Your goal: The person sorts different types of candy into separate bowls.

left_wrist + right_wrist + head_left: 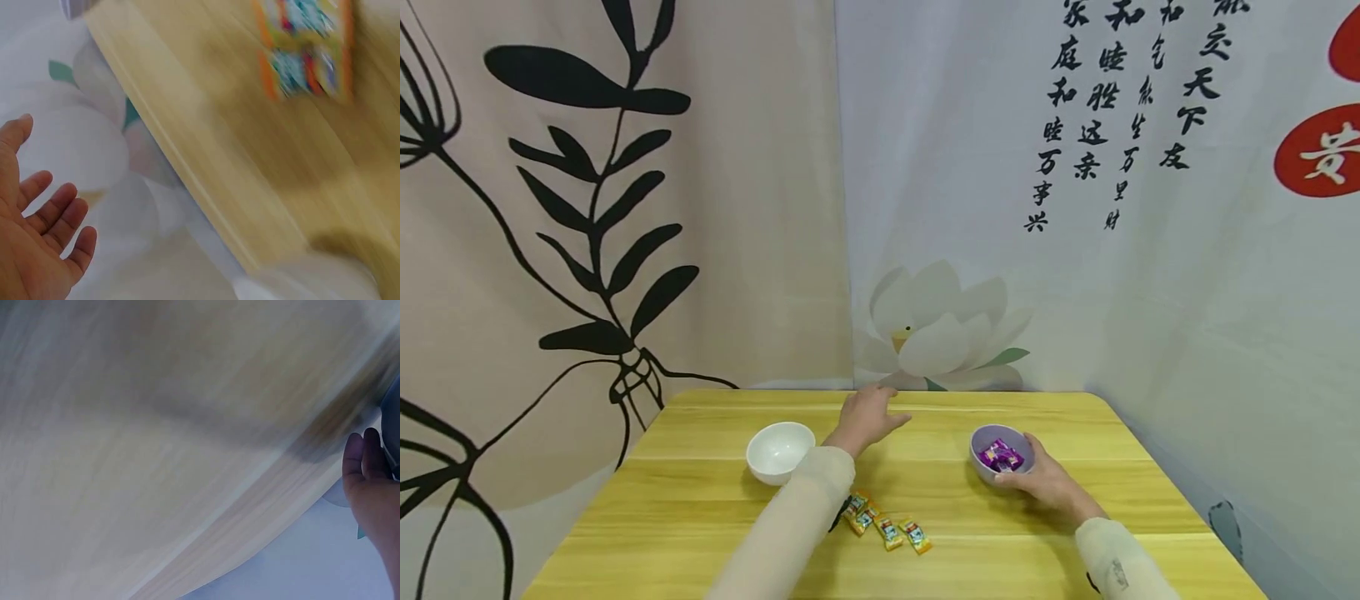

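My right hand grips a small purple bowl by its right side, thumb at the near edge and fingers behind. Inside that bowl lie purple-wrapped candies. In the right wrist view, only part of the hand and the dark bowl edge show. Over the far middle of the table, my left hand is spread and holds nothing; the left wrist view shows its fingers apart. Yellow-wrapped candies lie near the left sleeve, which partly hides them.
A white bowl stands at the left of the wooden table, beside the left forearm. Behind the table's far edge hangs a printed cloth with plants and writing.
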{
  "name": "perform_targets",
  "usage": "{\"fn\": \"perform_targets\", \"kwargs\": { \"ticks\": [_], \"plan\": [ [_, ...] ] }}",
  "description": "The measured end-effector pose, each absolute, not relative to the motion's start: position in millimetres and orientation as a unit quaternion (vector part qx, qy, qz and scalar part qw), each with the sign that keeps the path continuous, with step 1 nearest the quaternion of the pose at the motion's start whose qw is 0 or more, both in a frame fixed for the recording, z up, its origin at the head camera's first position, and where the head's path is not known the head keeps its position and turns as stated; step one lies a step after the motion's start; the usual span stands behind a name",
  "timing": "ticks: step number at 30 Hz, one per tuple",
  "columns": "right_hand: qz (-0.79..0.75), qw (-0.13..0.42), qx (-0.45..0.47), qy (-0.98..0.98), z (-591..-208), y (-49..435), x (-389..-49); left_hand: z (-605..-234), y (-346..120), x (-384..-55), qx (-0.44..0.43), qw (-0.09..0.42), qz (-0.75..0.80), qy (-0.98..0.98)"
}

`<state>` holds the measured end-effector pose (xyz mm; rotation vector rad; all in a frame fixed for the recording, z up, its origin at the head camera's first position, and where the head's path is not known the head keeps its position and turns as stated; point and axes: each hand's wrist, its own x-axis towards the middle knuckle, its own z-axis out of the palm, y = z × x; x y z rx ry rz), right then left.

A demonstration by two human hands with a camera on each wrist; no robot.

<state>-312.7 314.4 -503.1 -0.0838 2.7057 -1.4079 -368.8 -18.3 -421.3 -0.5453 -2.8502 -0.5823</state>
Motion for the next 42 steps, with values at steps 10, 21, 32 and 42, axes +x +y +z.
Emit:
{"fn": "perform_targets", "kwargs": {
  "ticks": [10, 21, 32, 42],
  "plan": [
    [-0.449, 0.057, -0.032, 0.891, -500, 316, -316, -434, -106, -369, -0.134, 0.075, -0.194, -0.969],
    [-0.427, 0.064, -0.037, 0.901, -498, 318, -315, -449, -180, -355, -0.090, 0.036, -0.235, -0.967],
    [-0.427, 0.075, -0.034, 0.901, -497, 318, -315, -475, -208, -338, -0.081, 0.019, -0.259, -0.962],
    [-0.382, 0.037, -0.049, 0.922, -486, 318, -318, -487, -209, -336, -0.074, 0.016, -0.273, -0.959]
  ]
}}
